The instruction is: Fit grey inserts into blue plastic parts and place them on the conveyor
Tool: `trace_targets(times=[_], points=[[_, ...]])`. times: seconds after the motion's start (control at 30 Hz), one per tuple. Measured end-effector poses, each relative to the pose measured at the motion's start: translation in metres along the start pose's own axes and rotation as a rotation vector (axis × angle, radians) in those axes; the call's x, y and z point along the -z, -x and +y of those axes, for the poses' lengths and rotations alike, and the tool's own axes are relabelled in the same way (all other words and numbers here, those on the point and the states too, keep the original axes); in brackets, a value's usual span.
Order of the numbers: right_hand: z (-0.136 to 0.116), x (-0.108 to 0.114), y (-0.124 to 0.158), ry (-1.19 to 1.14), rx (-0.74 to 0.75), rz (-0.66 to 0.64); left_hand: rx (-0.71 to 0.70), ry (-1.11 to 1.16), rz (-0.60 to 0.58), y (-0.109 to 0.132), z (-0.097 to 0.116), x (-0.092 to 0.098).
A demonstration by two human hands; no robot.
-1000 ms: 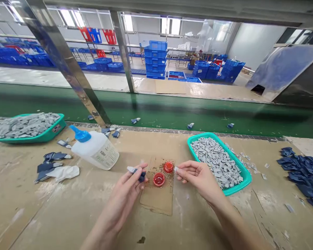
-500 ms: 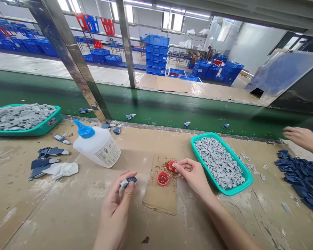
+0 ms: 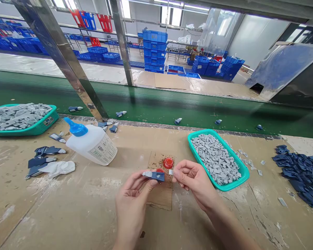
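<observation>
My left hand (image 3: pixel 135 198) pinches a dark blue and grey plastic part (image 3: pixel 156 176), held level with its grey tip to the left. Between the thumb and finger of my right hand (image 3: pixel 194 178) is a small light grey plastic piece (image 3: pixel 170 172), a short gap from the blue part. Below them lies a cardboard piece (image 3: pixel 161 198) strewn with brown crumbs. On it stand a red cap (image 3: pixel 168 163) and a second red cap (image 3: pixel 160 170), the latter mostly hidden behind the blue part. Right of my right hand sits a green basket (image 3: pixel 244 177) full of small grey pieces.
A white bottle (image 3: pixel 94 144) with a blue spout stands left, beside blue-grey parts and a white cloth (image 3: pixel 58 169). Another green basket (image 3: pixel 48 119) holds grey pieces. Dark blue parts (image 3: pixel 299 173) are heaped right. Behind runs a green conveyor belt (image 3: pixel 146 104) carrying several parts.
My left hand has moved right and turned the blue part level over the cardboard. My right hand has drawn the grey piece back from the red cap. Another person's hand has left the right side.
</observation>
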State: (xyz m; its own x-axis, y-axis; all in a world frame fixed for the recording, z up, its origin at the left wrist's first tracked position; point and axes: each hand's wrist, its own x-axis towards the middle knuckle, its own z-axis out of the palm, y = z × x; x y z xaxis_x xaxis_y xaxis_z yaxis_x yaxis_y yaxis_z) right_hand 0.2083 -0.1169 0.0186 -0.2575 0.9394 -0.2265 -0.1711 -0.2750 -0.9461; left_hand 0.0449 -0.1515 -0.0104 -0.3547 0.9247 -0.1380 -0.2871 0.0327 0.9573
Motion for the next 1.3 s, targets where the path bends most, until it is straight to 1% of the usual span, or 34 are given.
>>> trace_targets(times=[0.1,0.2,0.37,0.5,0.53,0.6,0.67,0.7,0.73,0.77,0.8,0.83,0.87,0.9,0.93,0.97,1.0,1.07,1.1,1.13,1.2,1.3], points=[[-0.003,-0.004,0.004,0.022,0.005,-0.031,-0.028,-0.039,-0.033,0.003,0.003,-0.005],[-0.003,-0.006,0.004,0.039,-0.009,-0.028,-0.033,-0.068,-0.055,0.005,0.006,-0.008],[0.001,-0.001,0.001,0.08,-0.059,-0.066,-0.042,-0.128,-0.064,0.007,0.004,-0.01],[0.004,0.004,0.003,0.104,-0.132,-0.164,-0.042,-0.18,-0.14,0.006,0.008,-0.012],[0.004,0.004,0.004,0.097,-0.126,-0.176,-0.03,-0.19,-0.163,0.005,0.011,-0.014],[0.003,0.004,0.004,0.088,-0.085,-0.158,0.01,-0.21,-0.221,-0.001,0.017,-0.019],[-0.001,0.01,0.002,0.109,-0.03,-0.13,0.049,-0.242,-0.319,-0.012,0.021,-0.026],[-0.005,0.017,0.0,0.15,0.008,-0.111,0.05,-0.27,-0.374,-0.02,0.021,-0.031],[-0.009,0.027,-0.002,0.219,0.062,-0.06,0.033,-0.306,-0.424,-0.03,0.021,-0.035],[-0.013,0.04,-0.004,0.318,0.124,0.025,-0.004,-0.353,-0.469,-0.043,0.019,-0.039],[-0.017,0.056,-0.006,0.45,0.2,0.155,-0.063,-0.411,-0.509,-0.059,0.017,-0.044],[-0.02,0.072,-0.007,0.605,0.262,0.353,-0.149,-0.478,-0.536,-0.078,0.015,-0.048],[-0.022,0.089,-0.009,0.761,0.275,0.53,-0.253,-0.56,-0.544,-0.099,0.012,-0.053],[-0.023,0.104,-0.011,0.896,0.266,0.636,-0.361,-0.673,-0.565,-0.122,0.01,-0.058],[-0.022,0.116,-0.013,0.983,0.237,0.678,-0.484,-0.803,-0.516,-0.145,0.009,-0.063],[-0.02,0.124,-0.015,1.04,0.203,0.695,-0.575,-0.991,-0.453,-0.169,0.009,-0.069],[-0.017,0.129,-0.019,1.088,0.169,0.698,-0.623,-1.212,-0.379,-0.191,0.009,-0.075],[-0.012,0.13,-0.027,1.161,0.107,0.707,-0.64,-1.371,-0.316,-0.229,0.012,-0.087],[-0.01,0.126,-0.032,1.192,0.084,0.723,-0.634,-1.421,-0.301,-0.245,0.013,-0.092],[-0.009,0.122,-0.036,1.212,0.068,0.74,-0.629,-1.447,-0.298,-0.257,0.013,-0.097],[-0.007,0.116,-0.041,1.219,0.059,0.768,-0.629,-1.496,-0.3,-0.273,0.012,-0.105],[-0.007,0.113,-0.043,1.191,0.074,0.776,-0.66,-1.517,-0.326,-0.282,0.008,-0.114]])
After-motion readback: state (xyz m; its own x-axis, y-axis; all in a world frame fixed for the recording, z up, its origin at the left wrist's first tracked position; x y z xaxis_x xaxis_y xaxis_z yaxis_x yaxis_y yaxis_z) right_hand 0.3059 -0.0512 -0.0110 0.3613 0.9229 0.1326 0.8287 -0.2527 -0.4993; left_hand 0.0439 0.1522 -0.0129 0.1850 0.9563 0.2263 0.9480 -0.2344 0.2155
